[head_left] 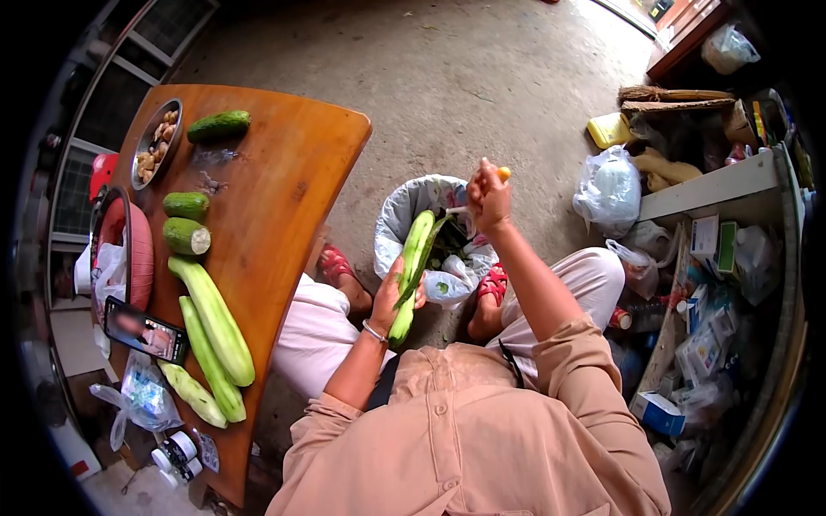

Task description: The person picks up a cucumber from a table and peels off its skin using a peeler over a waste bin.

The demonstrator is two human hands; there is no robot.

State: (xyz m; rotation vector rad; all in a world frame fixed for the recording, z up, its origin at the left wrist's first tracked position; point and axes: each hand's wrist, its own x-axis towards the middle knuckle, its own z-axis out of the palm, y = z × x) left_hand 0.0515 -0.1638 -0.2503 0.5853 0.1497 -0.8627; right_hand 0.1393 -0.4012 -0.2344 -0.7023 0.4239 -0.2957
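Holding a mostly peeled gourd (418, 232) in the left hand (403, 292), with fingers wrapped around its lower part and a dark green strip (420, 266) along its side. Gripping a peeler-like tool (504, 175) in the closed right hand (489, 199), with its tip near the gourd's far end. Leaning over a lined bin (394, 205), just ahead of the left hand. Seated beside a wooden desk (288, 176), left of the left hand, with pale gourds (217, 322) and a phone (148, 333) on it.
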